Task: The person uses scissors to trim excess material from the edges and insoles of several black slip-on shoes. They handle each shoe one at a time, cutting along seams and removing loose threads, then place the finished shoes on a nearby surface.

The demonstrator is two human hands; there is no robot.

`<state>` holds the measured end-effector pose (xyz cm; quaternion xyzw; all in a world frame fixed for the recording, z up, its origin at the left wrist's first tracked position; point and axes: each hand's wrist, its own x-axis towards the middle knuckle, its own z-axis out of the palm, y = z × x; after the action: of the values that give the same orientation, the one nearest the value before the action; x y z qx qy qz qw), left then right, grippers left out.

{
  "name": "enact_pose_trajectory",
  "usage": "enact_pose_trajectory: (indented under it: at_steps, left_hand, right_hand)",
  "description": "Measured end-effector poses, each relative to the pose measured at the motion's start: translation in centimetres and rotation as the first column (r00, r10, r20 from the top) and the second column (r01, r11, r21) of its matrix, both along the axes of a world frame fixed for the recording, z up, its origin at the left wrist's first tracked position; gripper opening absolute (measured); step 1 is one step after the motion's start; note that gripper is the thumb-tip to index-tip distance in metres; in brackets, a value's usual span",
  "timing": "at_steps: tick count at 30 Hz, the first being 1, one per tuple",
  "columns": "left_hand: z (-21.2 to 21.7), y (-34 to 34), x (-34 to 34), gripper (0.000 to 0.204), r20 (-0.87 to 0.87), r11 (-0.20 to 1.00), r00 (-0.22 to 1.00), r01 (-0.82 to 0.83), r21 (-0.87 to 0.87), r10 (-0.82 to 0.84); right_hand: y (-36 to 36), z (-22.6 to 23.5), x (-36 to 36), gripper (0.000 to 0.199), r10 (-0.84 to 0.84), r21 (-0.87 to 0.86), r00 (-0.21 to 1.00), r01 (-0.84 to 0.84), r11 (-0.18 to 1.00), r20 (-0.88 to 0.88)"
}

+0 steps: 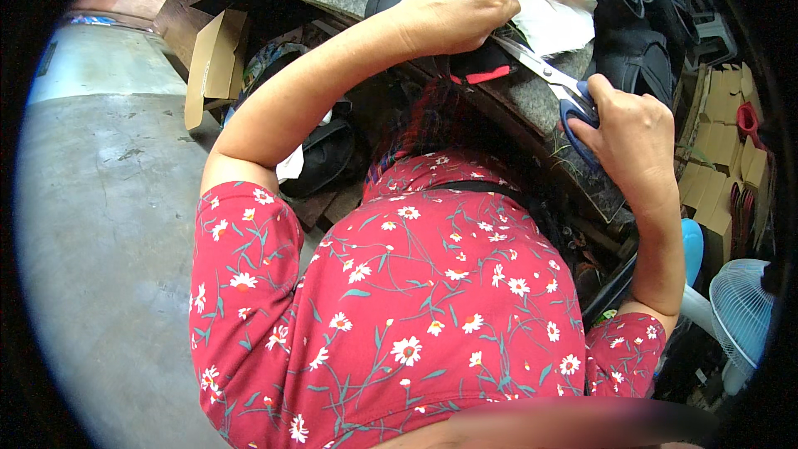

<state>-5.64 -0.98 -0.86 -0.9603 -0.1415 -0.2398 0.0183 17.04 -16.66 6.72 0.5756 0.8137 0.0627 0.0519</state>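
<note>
On the far left, the bare grey concrete floor [100, 224] lies wide and open, the only free room in view. A folded brown cardboard box [212, 62] stands at its upper edge, against the clutter beneath the bench.

The left hand [457, 8] lies knuckles up on a dark fabric piece with a red trim strip [478, 73], fingers curled and pressing down, apparently to keep the cloth flat and steady near the cut. The piece lies on the speckled grey work surface [532, 100], just under that hand and at the blade tips.

The right hand [628, 137] is closed around the blue loops of a pair of steel-bladed scissors with blue handles [553, 81]. The blades point up and left toward the trim, nearly touching the left fingers, so there is little margin between them.

Behind lies a white plastic sheet [549, 8], and rolled black material crowds the right. A white electric fan [744, 312] stands low right, well apart from the bench edge.
</note>
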Motion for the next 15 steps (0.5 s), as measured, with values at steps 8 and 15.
enact_pose_trajectory:
  at_steps: [8,15]
  left_hand:
    - [4.3,-0.4,-2.3,0.006,0.556,0.977,0.808,-0.21,-0.037,0.195]
    - [3.8,-0.6,-4.3,0.045,0.088,0.857,0.853,-0.515,-0.021,0.515]
  right_hand:
    - [0.6,3.8,2.1,0.033,-0.014,-0.042,1.0,0.015,0.999,0.018]
    - [1.0,4.8,3.1,0.03,-0.186,0.093,0.969,0.203,0.975,-0.165]
